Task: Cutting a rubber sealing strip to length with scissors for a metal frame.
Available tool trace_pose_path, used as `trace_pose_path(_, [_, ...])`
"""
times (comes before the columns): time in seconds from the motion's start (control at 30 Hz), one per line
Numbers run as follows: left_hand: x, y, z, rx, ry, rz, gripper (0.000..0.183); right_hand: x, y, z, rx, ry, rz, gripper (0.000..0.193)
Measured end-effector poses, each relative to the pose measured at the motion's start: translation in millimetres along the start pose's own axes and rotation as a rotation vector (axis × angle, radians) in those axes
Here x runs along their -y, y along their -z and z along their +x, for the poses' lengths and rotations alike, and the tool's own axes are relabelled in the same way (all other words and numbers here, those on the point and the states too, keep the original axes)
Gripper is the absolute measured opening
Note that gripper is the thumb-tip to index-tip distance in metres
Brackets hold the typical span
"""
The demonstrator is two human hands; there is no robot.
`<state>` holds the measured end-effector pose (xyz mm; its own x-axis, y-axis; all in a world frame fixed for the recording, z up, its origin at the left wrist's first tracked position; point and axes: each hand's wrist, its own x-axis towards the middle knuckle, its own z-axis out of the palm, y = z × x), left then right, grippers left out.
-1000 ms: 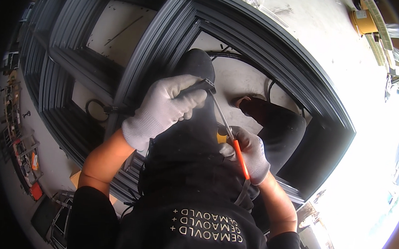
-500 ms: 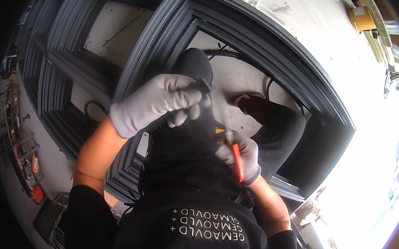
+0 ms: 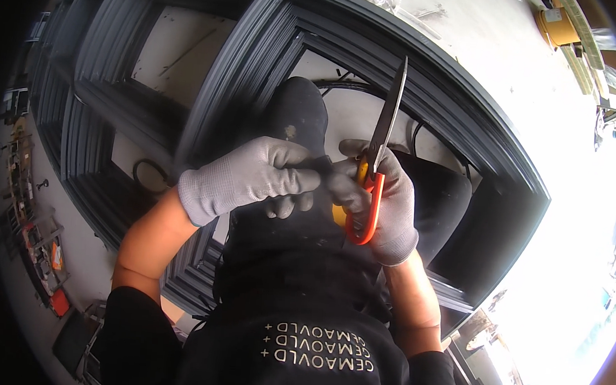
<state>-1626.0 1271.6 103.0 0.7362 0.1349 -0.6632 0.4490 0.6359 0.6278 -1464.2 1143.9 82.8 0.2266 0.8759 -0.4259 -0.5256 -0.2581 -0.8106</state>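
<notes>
My left hand (image 3: 267, 172), in a grey-coated glove, pinches a small black piece (image 3: 318, 166) between thumb and fingers above my thigh. Scissors (image 3: 384, 130) with orange-red handles sit in my gloved right hand (image 3: 385, 204), their dark blades pointing up and away from me. The right fingertips come close to the black piece; whether they touch it I cannot tell. Behind those fingers shows a yellow patch (image 3: 339, 215), too covered to name. My legs stand inside an opening of a large dark grey frame (image 3: 428, 66).
More frame openings (image 3: 110, 32) extend to the left, with dark bars between them. Black tubing or cord (image 3: 357, 87) curves across the floor inside the frame. A yellow-brown bucket (image 3: 559, 28) stands far right. Tools and parts line a rack (image 3: 40, 247) at the far left.
My right hand has moved up and toward the left hand, and the scissor blades now point upward in view. My left hand has shifted slightly right and lower, still pinching the black piece.
</notes>
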Motion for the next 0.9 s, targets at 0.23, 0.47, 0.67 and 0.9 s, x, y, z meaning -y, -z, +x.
trace_pose_path(0.23, [3.2, -3.3, 2.7, 0.044, 0.067, -0.004, 0.027, -15.4, 29.4, -11.0, 0.078, 0.002, 0.066, 0.026])
trace_pose_path(0.47, [4.7, -0.2, 1.9, 0.0, -0.016, 0.029, 0.028, 1.1, 28.3, -15.3, -0.17, 0.037, -0.005, 0.03])
trace_pose_path(0.67, [4.2, -3.2, 4.8, -0.042, 0.042, 0.08, 0.03, -0.4, 8.1, -1.5, 0.051, -0.054, -0.183, 0.033])
trace_pose_path(0.9, [7.4, -3.0, -6.4, 0.17, 0.126, -0.235, 0.029, -7.4, 31.7, -6.4, -0.081, 0.263, -0.776, 0.027])
